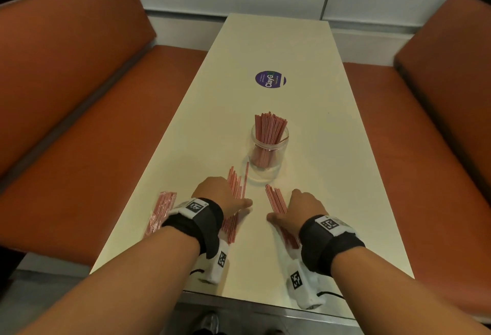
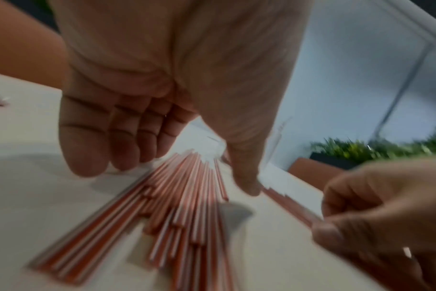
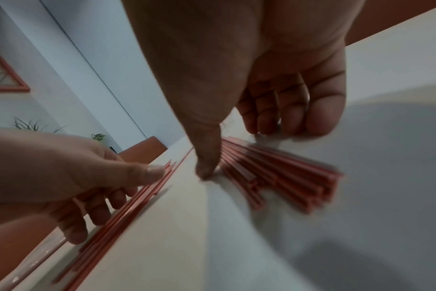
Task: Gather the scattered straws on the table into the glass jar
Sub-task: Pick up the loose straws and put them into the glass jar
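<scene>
A glass jar stands mid-table with a bunch of red-and-white straws upright in it. Two loose piles lie flat in front of it. My left hand is arched over the left pile, its fingertips down on one side and the thumb on the other. My right hand straddles the right pile the same way, thumb at its inner edge. Neither pile is lifted.
A flat plastic packet of straws lies by the left table edge beside my left wrist. A purple round sticker sits further up the cream table. Orange benches flank both long sides.
</scene>
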The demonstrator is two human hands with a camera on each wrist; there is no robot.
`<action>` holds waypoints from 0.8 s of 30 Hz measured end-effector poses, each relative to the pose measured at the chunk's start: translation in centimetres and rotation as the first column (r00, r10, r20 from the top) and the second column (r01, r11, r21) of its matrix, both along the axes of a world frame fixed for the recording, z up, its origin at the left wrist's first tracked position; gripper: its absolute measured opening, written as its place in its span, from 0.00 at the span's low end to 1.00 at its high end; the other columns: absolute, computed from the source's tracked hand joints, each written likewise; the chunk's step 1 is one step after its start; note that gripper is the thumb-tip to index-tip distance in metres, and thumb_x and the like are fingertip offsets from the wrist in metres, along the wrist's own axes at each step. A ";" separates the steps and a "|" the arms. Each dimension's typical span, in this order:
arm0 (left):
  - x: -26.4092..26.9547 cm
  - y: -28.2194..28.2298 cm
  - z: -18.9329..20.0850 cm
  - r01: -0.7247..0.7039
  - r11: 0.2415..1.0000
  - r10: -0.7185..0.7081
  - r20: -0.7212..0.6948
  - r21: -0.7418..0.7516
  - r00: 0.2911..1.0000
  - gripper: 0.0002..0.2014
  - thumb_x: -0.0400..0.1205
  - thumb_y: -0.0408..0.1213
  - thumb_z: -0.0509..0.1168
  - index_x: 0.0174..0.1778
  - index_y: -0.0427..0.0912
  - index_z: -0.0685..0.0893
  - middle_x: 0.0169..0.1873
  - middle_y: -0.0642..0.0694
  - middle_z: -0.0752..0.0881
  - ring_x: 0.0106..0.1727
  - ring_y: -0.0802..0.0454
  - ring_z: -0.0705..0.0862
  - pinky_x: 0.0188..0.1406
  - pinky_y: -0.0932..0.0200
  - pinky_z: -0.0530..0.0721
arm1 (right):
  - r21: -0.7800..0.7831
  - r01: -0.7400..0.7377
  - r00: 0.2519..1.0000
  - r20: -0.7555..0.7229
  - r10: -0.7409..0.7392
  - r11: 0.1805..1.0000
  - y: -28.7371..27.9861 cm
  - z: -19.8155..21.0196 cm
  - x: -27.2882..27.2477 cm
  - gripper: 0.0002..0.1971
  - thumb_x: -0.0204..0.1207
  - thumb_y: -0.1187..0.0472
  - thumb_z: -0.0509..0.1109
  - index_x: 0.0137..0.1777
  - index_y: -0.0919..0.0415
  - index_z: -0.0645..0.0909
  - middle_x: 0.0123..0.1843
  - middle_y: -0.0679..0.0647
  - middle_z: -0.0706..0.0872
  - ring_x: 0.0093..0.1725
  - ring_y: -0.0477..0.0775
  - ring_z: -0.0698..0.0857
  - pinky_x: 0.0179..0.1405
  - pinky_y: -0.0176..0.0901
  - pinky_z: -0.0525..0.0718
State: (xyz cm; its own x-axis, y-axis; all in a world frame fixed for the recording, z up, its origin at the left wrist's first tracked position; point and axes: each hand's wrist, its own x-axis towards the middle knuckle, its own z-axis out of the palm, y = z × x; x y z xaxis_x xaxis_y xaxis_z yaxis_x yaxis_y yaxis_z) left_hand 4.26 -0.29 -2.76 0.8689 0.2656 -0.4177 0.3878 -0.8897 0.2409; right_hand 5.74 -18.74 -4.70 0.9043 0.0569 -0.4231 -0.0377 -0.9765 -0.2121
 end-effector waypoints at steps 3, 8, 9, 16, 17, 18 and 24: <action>0.3 -0.6 -0.1 0.040 0.999 -0.040 0.010 0.022 0.999 0.15 0.74 0.49 0.72 0.37 0.39 0.81 0.42 0.42 0.87 0.42 0.43 0.86 0.35 0.59 0.78 | -0.025 -0.011 1.000 -0.004 0.011 1.000 0.7 0.3 0.2 0.23 0.74 0.46 0.71 0.61 0.61 0.77 0.59 0.59 0.85 0.56 0.60 0.85 0.42 0.42 0.75; 0.7 -0.5 -0.3 0.039 0.999 -0.040 0.025 0.033 0.999 0.09 0.81 0.32 0.62 0.52 0.34 0.84 0.52 0.38 0.87 0.52 0.39 0.87 0.42 0.57 0.81 | -0.024 0.004 1.000 0.004 -0.004 1.000 1.1 0.4 0.7 0.12 0.78 0.58 0.64 0.58 0.63 0.79 0.57 0.60 0.86 0.53 0.61 0.86 0.40 0.42 0.76; 0.8 -0.4 -0.3 0.049 0.998 -0.049 0.019 0.040 0.999 0.09 0.81 0.31 0.61 0.53 0.34 0.84 0.53 0.37 0.87 0.53 0.39 0.87 0.44 0.56 0.81 | -0.032 0.003 1.000 0.000 -0.003 0.999 1.2 0.4 0.9 0.12 0.78 0.58 0.64 0.58 0.63 0.79 0.57 0.60 0.86 0.53 0.60 0.86 0.40 0.42 0.76; 1.4 -0.2 -0.7 0.109 0.993 -0.107 -0.041 0.049 0.993 0.11 0.83 0.28 0.57 0.56 0.32 0.83 0.57 0.36 0.86 0.57 0.39 0.86 0.48 0.57 0.81 | -0.050 0.017 0.999 -0.031 -0.019 0.999 1.5 0.5 1.6 0.12 0.80 0.63 0.63 0.61 0.65 0.78 0.59 0.61 0.85 0.54 0.61 0.86 0.41 0.42 0.77; 1.6 -0.1 -0.8 0.093 0.995 -0.092 -0.039 0.036 0.995 0.11 0.83 0.28 0.57 0.57 0.32 0.82 0.57 0.36 0.86 0.58 0.39 0.86 0.48 0.58 0.81 | -0.059 0.017 0.999 -0.039 -0.019 0.998 1.6 0.6 1.8 0.12 0.80 0.64 0.62 0.62 0.65 0.77 0.60 0.61 0.84 0.57 0.61 0.86 0.42 0.42 0.77; 1.7 0.0 -0.8 0.071 0.997 -0.071 -0.030 0.019 0.997 0.11 0.83 0.28 0.57 0.58 0.32 0.81 0.58 0.36 0.86 0.58 0.39 0.85 0.47 0.58 0.80 | -0.073 0.009 0.999 -0.048 -0.013 0.997 1.6 0.7 1.9 0.13 0.80 0.65 0.62 0.63 0.65 0.77 0.62 0.61 0.84 0.58 0.61 0.85 0.45 0.43 0.78; 3.6 1.6 -0.9 -0.164 0.948 0.204 0.123 -0.274 0.971 0.11 0.83 0.28 0.59 0.61 0.31 0.74 0.59 0.36 0.83 0.58 0.38 0.84 0.50 0.56 0.82 | -0.098 0.017 0.998 -0.060 -0.022 0.995 1.0 0.4 3.1 0.15 0.80 0.64 0.61 0.65 0.66 0.76 0.64 0.63 0.82 0.60 0.62 0.85 0.50 0.44 0.81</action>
